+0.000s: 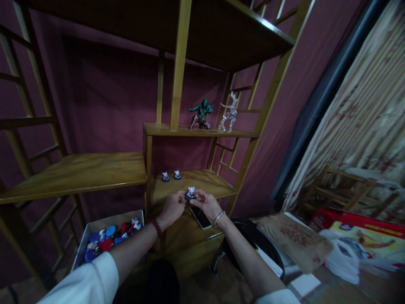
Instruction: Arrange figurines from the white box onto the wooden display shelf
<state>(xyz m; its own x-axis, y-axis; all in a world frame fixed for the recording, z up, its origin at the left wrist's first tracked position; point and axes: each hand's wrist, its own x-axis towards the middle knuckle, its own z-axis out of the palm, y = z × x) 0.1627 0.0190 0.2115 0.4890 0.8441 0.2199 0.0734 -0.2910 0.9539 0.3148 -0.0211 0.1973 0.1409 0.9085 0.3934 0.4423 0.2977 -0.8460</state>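
Observation:
My left hand (172,207) and my right hand (205,203) meet over the low wooden shelf (205,183), their fingers pinching from both sides a small white figurine on a round dark base (190,194). Farther back on that shelf stand two similar figurines on dark bases (165,177) (177,175). Below my right hand lies a black smartphone (200,217). My left wrist has a red beaded bracelet (156,227), and my right wrist a silver bangle (218,218).
At lower left, an open white box (109,240) holds several colourful discs and figurines. Above stand a green figurine (201,115) and a clear glass deer (229,113). Wooden shelving surrounds my hands; a dark chair back (255,240) and papers lie to the right.

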